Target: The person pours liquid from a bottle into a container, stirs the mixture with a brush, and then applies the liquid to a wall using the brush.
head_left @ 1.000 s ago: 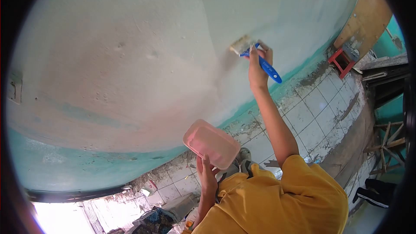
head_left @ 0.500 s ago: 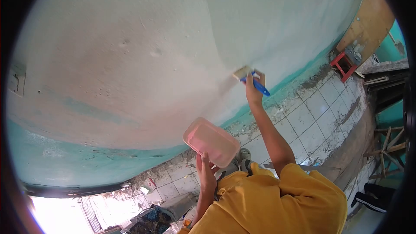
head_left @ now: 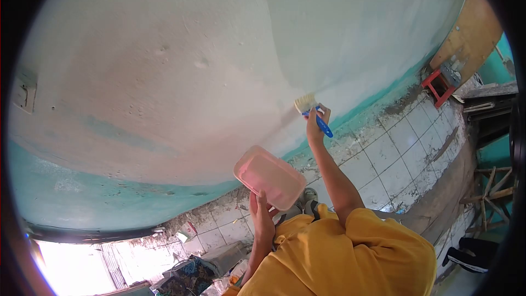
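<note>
A paintbrush (head_left: 323, 126) with a blue handle and pale bristles is held in my right hand (head_left: 316, 126), its bristles at the wall surface (head_left: 219, 87). The wall is whitish and pinkish, with turquoise along its lower edge. My left hand (head_left: 262, 215) grips the lower edge of a pink rectangular tub (head_left: 271, 178), which is tilted and sits below and left of the brush. What the tub holds, if anything, is hard to make out.
A red stool (head_left: 440, 89) stands by the wall at the right, near a brown board (head_left: 467, 30). Dirty white floor tiles (head_left: 381, 153) run along the wall. Wooden pieces (head_left: 493, 192) lie far right, and bundled things (head_left: 189, 277) at the lower left. A wall socket (head_left: 24, 94) is at the left.
My right hand and the brush have moved slightly down and to the left along the wall. My left hand still holds the tub, almost unmoved.
</note>
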`<state>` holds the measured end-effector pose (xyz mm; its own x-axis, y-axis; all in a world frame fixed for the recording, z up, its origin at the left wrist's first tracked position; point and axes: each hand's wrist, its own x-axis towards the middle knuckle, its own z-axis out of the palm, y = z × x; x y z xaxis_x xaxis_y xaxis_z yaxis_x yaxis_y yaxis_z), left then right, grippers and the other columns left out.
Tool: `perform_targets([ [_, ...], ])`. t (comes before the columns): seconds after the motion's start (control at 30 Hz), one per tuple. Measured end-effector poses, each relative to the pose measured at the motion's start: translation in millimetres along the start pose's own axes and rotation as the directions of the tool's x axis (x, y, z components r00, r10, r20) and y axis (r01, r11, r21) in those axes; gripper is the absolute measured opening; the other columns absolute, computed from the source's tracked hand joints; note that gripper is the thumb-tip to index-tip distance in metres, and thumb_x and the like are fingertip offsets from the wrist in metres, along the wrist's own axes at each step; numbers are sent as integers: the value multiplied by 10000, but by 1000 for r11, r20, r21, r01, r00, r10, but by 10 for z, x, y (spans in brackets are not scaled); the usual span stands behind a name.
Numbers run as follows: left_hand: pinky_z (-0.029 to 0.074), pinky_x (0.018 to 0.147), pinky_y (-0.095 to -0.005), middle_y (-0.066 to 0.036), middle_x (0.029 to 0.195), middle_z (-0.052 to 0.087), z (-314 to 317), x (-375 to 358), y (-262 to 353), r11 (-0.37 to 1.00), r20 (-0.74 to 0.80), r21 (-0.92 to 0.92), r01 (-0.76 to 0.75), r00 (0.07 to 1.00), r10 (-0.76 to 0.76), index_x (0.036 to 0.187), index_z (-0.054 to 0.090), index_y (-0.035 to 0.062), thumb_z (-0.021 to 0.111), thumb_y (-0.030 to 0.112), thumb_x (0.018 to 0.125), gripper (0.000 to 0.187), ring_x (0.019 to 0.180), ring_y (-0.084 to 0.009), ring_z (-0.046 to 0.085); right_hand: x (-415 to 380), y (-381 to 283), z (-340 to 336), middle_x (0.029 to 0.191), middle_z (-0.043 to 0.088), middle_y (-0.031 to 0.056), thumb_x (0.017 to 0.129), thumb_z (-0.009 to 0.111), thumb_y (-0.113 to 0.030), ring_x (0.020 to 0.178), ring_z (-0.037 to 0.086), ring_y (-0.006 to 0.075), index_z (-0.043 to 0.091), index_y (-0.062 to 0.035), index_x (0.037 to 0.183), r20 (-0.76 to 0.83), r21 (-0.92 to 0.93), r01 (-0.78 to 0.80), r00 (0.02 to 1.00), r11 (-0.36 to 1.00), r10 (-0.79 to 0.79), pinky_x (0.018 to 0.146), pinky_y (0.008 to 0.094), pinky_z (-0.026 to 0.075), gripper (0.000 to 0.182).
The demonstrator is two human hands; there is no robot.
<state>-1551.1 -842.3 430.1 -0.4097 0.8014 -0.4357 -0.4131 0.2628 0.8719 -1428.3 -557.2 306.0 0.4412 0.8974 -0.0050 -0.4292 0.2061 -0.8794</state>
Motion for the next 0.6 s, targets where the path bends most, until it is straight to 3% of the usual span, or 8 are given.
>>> perform_targets([
  [0.1, 599, 797, -372, -131, 1345, 585, -1, -4, 12, 1000, -5, -5, -2, 1000, 2, 1531, 355, 80, 584, 506, 1009, 712, 1062, -256, 701, 1, -85, -8, 1105, 642, 188, 1018, 623, -223, 942, 666, 200, 433, -33, 1295, 18, -58, -7, 1000, 998, 9, 759, 339, 585, 386],
  [0.17, 600, 795, -369, -131, 1347, 584, -10, -18, 7, 1000, 2, -8, 3, 1000, -3, 1534, 353, 80, 584, 509, 1008, 716, 1062, -256, 701, 60, -586, 255, 1090, 640, 184, 1017, 626, -228, 945, 666, 201, 435, -30, 1299, 91, -42, 59, 994, 997, -55, 774, 337, 588, 395],
  [0.23, 604, 788, -363, -134, 1350, 583, -2, -16, 17, 1000, 16, 4, 0, 1000, 0, 1536, 352, 79, 580, 508, 1009, 716, 1065, -258, 701, 89, -1247, 672, 1085, 639, 179, 1012, 634, -230, 962, 662, 196, 431, -19, 1310, 151, 45, 113, 981, 993, -118, 794, 338, 591, 418],
  [0.3, 606, 784, -360, -137, 1348, 583, -8, 16, 0, 1000, 20, -5, 1, 1000, -1, 1534, 353, 77, 577, 505, 1011, 712, 1063, -260, 702, 74, -1738, 967, 1077, 633, 168, 1019, 618, -224, 978, 656, 192, 425, -6, 1318, 194, 96, 262, 941, 960, -276, 816, 350, 592, 418],
  [0.4, 610, 776, -357, -141, 1344, 584, 11, 23, -1, 1000, 26, -26, -1, 1000, 2, 1527, 360, 71, 575, 494, 1013, 699, 1057, -262, 705, 24, -1950, 1090, 1072, 626, 158, 1025, 601, -212, 971, 649, 194, 419, -1, 1324, 188, 205, 290, 926, 935, -328, 818, 354, 589, 409],
  [0.5, 613, 774, -362, -143, 1340, 584, -17, 45, 18, 999, 37, -40, -6, 999, 7, 1515, 371, 69, 580, 485, 1013, 685, 1055, -265, 707, -64, -1427, 869, 1079, 621, 156, 1026, 590, -196, 946, 641, 196, 416, -5, 1326, 143, 168, 224, 958, 960, -248, 815, 349, 583, 396],
  [0.6, 616, 775, -367, -141, 1337, 584, -40, 46, 68, 999, 55, -45, -4, 998, 6, 1505, 380, 68, 587, 482, 1011, 676, 1055, -268, 707, -135, -433, 405, 1068, 643, 164, 1016, 597, -181, 925, 637, 179, 419, -7, 1311, 30, 24, 109, 994, 994, -109, 775, 326, 566, 385],
])
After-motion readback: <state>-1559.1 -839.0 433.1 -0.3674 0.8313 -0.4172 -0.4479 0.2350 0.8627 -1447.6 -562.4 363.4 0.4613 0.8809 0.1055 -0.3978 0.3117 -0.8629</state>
